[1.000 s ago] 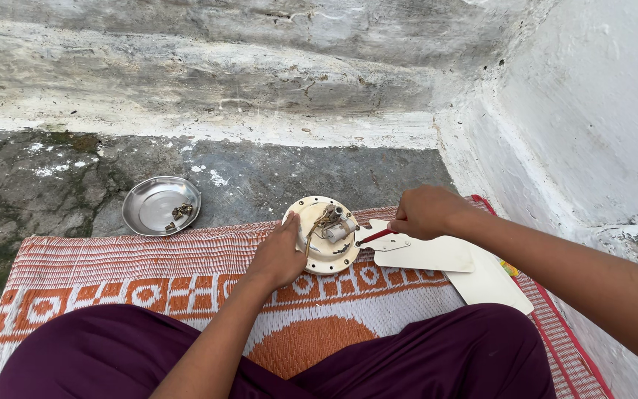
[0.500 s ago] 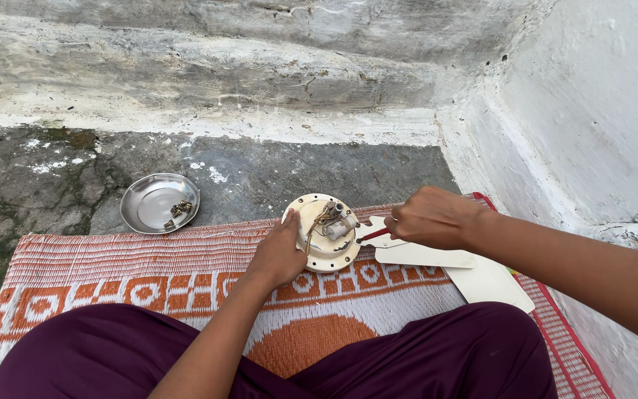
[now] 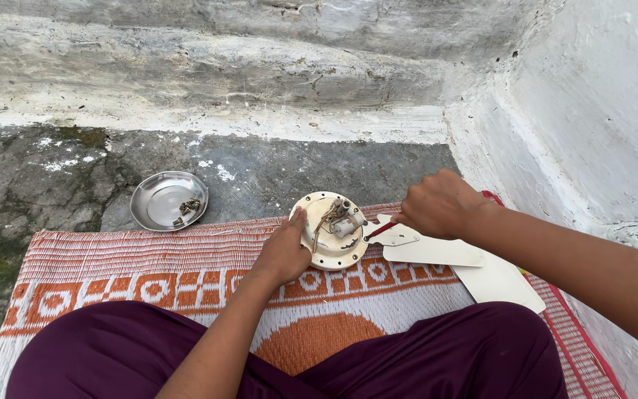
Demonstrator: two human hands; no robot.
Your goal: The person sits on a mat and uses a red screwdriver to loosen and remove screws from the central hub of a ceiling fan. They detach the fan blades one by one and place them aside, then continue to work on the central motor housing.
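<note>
Person sits cross-legged on a woven orange-and-white mat (image 3: 112,273). Round cream fan motor housing (image 3: 331,230) lies flat on the mat, open face up, wiring and small parts exposed at centre. Left hand (image 3: 283,251) grasps the housing rim from 8 o'clock, thumb on top, steadying it. Right hand (image 3: 441,205) is clenched around a red-handled tool (image 3: 379,231), likely a screwdriver; tip enters from 3 o'clock.

Judgement: keep the rim pinned flat and the tool in line with the fastener to avoid slipping.

Tool's long axis runs 3-to-9 o'clock, tip toward 9. White fan blades (image 3: 467,262) extend toward 4 o'clock. Steel dish (image 3: 158,198) holding loose fasteners sits on the concrete floor at 10 o'clock.
</note>
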